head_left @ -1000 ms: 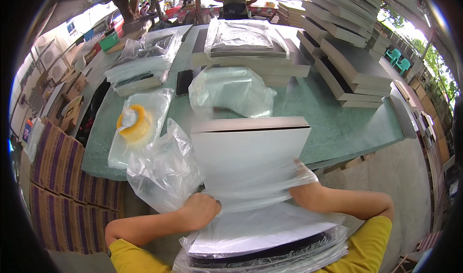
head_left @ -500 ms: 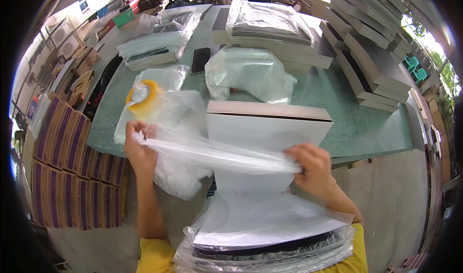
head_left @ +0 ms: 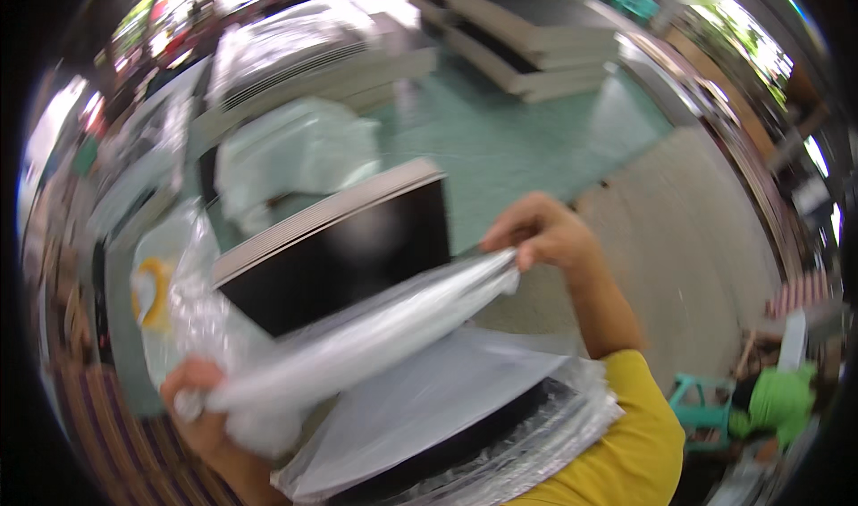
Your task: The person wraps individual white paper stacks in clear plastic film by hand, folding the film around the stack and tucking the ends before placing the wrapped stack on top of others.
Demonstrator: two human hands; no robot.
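Between my hands stretches a long bundle of clear plastic film [head_left: 375,345], slanting up to the right; whether something flat is inside, I cannot tell. Its lower left end is gripped by my left hand [head_left: 201,408], which is blurred. At the upper right end, my right hand [head_left: 545,233] pinches the film between thumb and fingers. Just beyond stands an upright stack of thin panels [head_left: 344,251], black face toward me, pale edges on top. Against my body lies a plastic-wrapped pile [head_left: 429,408] with a white top and a black layer.
A yellow tape roll [head_left: 152,293] lies on clear plastic at the left of the green table [head_left: 518,148]. Further back are a crumpled clear plastic bag [head_left: 295,153], a wrapped panel stack [head_left: 295,50] and thick grey boards [head_left: 527,37]. A person in green [head_left: 786,403] is at the lower right.
The view has swung right and tilted. The upright stack shows a black face where a white one was. The film between my hands now slants up to the right and looks fuller.
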